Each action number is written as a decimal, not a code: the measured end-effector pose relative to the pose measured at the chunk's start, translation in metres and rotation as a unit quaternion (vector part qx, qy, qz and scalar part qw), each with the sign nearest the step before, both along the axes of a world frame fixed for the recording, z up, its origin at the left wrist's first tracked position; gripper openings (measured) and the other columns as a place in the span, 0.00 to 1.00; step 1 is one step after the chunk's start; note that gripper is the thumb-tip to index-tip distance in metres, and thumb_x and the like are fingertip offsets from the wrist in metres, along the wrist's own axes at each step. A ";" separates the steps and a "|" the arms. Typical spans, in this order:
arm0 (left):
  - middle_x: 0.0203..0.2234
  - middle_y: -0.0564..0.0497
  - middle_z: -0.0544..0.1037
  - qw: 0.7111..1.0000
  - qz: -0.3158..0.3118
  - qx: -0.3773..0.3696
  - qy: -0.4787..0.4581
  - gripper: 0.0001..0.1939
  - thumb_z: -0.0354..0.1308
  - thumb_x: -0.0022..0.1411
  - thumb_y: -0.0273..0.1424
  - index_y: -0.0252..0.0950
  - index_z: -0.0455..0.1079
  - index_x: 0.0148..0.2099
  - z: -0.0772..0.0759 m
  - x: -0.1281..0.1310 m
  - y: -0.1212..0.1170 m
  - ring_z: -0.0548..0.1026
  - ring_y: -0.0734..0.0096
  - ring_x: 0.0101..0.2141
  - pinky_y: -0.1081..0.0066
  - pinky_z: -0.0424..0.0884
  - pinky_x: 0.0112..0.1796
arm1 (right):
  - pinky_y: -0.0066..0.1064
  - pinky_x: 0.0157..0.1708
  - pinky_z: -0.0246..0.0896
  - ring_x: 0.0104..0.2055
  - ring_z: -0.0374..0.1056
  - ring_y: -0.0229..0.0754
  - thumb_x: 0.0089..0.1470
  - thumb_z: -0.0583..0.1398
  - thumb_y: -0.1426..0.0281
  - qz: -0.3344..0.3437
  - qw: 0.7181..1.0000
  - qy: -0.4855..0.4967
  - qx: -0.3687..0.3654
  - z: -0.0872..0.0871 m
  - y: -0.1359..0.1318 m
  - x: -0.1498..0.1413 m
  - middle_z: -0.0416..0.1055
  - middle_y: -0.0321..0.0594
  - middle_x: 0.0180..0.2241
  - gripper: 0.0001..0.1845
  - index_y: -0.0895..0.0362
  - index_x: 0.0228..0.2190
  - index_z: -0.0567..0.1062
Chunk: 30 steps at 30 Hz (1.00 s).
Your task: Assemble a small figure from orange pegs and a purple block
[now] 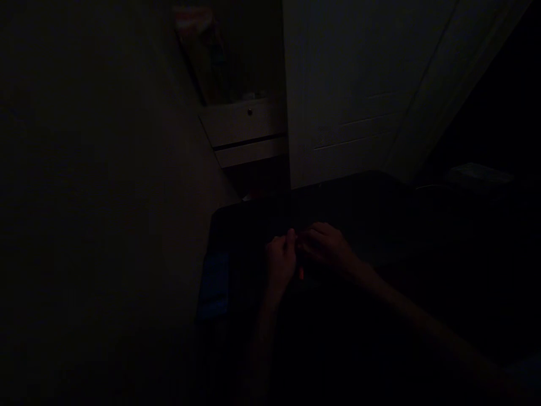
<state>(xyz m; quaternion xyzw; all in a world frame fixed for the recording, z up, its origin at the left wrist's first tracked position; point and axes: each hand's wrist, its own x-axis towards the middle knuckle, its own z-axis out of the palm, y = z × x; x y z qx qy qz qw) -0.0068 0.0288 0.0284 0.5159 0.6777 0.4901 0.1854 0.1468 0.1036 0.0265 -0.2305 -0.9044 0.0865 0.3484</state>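
Observation:
The head view is very dark. My left hand [281,258] is closed over the dark tabletop, its thumb raised toward the other hand. Close against it on the right, my right hand [324,243] bends its fingers inward, also closed. Both meet around something too dark to make out. Just below the meeting point shows a small orange-red piece [301,273]; I cannot tell whether it is part of what the hands hold or lies on the table.
A flat blue object [214,285] lies at the left edge of the dark table [253,217]. Behind stand a pale drawer unit [240,124] and a white panelled door [346,90]. A pale, blurry object [479,175] sits at the far right.

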 end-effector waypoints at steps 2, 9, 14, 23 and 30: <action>0.28 0.45 0.82 0.999 0.006 0.012 0.041 0.22 0.50 0.73 0.37 0.36 0.81 0.33 0.000 0.001 0.000 0.79 0.62 0.33 0.67 0.70 0.35 | 0.35 0.38 0.66 0.36 0.73 0.46 0.63 0.59 0.69 -0.002 0.998 0.041 -0.055 -0.002 0.003 0.000 0.77 0.46 0.35 0.08 0.58 0.36 0.78; 0.39 0.44 0.83 0.985 0.022 0.004 0.172 0.11 0.55 0.69 0.28 0.38 0.80 0.41 -0.008 -0.009 0.004 0.76 0.56 0.43 0.60 0.69 0.47 | 0.30 0.31 0.66 0.32 0.76 0.43 0.56 0.62 0.69 -0.021 0.957 0.028 -0.288 -0.009 0.017 0.003 0.81 0.40 0.31 0.06 0.57 0.31 0.80; 0.38 0.43 0.83 0.978 -0.016 -0.040 0.206 0.10 0.58 0.68 0.30 0.38 0.80 0.37 -0.010 -0.012 0.008 0.76 0.55 0.43 0.60 0.68 0.47 | 0.29 0.31 0.65 0.33 0.76 0.43 0.55 0.62 0.69 -0.008 0.947 0.019 -0.320 -0.011 0.018 -0.001 0.82 0.40 0.31 0.07 0.58 0.32 0.82; 0.41 0.45 0.83 0.975 -0.047 -0.088 0.198 0.12 0.55 0.69 0.30 0.36 0.81 0.40 -0.009 -0.017 0.003 0.76 0.58 0.45 0.62 0.67 0.49 | 0.27 0.31 0.63 0.33 0.75 0.42 0.53 0.65 0.66 -0.023 0.929 -0.024 -0.370 -0.010 0.021 -0.002 0.81 0.40 0.31 0.08 0.58 0.32 0.81; 0.40 0.46 0.83 0.973 -0.076 -0.100 0.192 0.10 0.58 0.67 0.29 0.37 0.82 0.40 -0.005 -0.016 0.005 0.76 0.59 0.45 0.64 0.68 0.48 | 0.28 0.30 0.63 0.33 0.74 0.42 0.46 0.67 0.69 0.011 0.883 -0.077 -0.463 -0.003 0.047 -0.005 0.80 0.41 0.31 0.07 0.58 0.30 0.82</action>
